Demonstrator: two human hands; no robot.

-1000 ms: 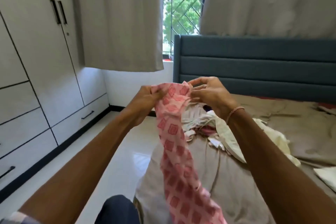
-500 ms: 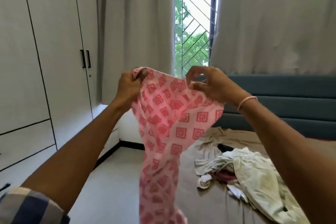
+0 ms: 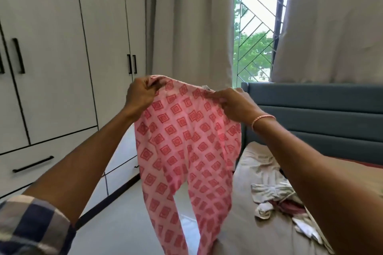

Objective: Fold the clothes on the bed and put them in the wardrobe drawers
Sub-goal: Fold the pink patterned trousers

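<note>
Both our hands are up in front of us, each pinching one end of the waistband (image 3: 186, 90). Our left hand (image 3: 141, 94) has thumb and curled fingers closed on the left corner, and our right hand (image 3: 235, 103) nips the right corner a shade lower. Between them the pink patterned trousers (image 3: 186, 141) hang spread open towards us. The waist runs side to side and the two legs drop straight down past the bottom of the view, so the long axis is vertical. Our right hand is on the side of the bed (image 3: 244, 213), where a heap of unfolded clothes (image 3: 275, 194) lies on the sheet. Our left hand is the one nearer the wardrobe drawers (image 3: 41, 151), which stand well apart from it. We judge the fold starts by carrying one hand across to the other, leg onto leg, then laying the length down on the bed to our right.
</note>
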